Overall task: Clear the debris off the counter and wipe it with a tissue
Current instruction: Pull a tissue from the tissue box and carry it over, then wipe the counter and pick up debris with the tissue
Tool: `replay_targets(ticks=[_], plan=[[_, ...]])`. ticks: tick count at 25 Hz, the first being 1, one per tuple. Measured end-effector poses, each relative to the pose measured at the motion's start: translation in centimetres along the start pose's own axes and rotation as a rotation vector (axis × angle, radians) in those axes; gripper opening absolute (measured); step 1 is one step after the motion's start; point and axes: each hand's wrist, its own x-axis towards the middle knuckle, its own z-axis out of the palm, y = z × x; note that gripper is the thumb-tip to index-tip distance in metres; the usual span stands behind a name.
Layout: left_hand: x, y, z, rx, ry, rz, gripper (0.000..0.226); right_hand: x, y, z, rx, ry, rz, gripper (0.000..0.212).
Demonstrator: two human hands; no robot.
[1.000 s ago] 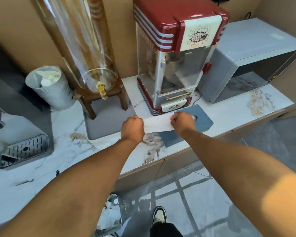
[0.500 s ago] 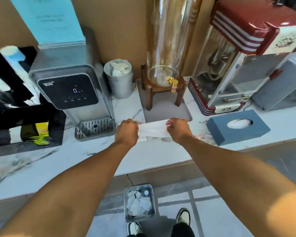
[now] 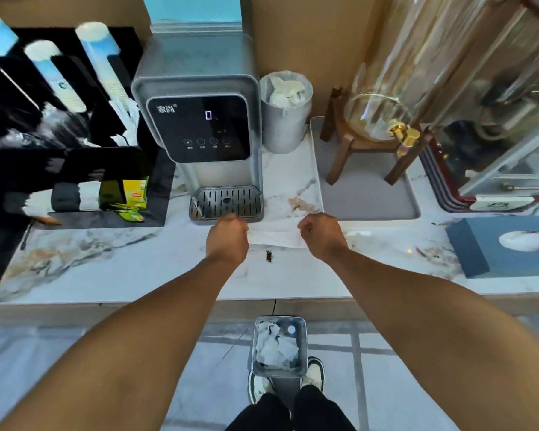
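Note:
A white tissue (image 3: 274, 234) is stretched flat between my left hand (image 3: 227, 239) and my right hand (image 3: 322, 236), each gripping one end. It hangs just over the white marble counter (image 3: 137, 275), in front of the water dispenser's drip tray (image 3: 226, 202). A small dark clump of debris (image 3: 269, 256) lies on the counter just in front of the tissue, between my wrists. A few tiny dark specks (image 3: 434, 255) lie further right, near the blue tissue box (image 3: 507, 247).
A grey water dispenser (image 3: 199, 119), a lined grey bin (image 3: 285, 110), a glass drink dispenser on a wooden stand (image 3: 383, 119) on a grey tray and a popcorn machine (image 3: 504, 157) line the back. A black cup organiser (image 3: 59, 126) stands left. A floor bin (image 3: 279, 346) holds crumpled tissues.
Both hands carried the stretched tissue leftwards along the counter, from the tissue box by the popcorn machine to the front of the water dispenser. The view swung left with them.

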Motion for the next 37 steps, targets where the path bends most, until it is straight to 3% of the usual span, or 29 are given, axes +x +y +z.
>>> replay_targets(ticks=[8,21,26,31,37], plan=[[1.1,-3.3,4.1,-0.001,-0.070,-0.002,0.026,2.2,0.9,3.8,-0.038,-0.085,-0.013,0.025],[-0.1,-5.2,5.2,-0.063,0.040,-0.018,0.036,2.5,1.0,4.1,-0.087,-0.072,-0.161,0.014],[-0.9,-7.8,6.2,0.051,0.050,0.008,0.053,3.0,-0.2,5.2,-0.055,-0.145,-0.281,0.012],[-0.9,-8.9,8.2,0.020,0.039,0.042,0.050,3.7,-0.1,6.8,0.000,-0.202,-0.284,0.017],[-1.1,-9.7,9.7,-0.010,0.134,0.077,0.047,4.2,0.2,7.7,0.054,-0.099,-0.224,0.007]])
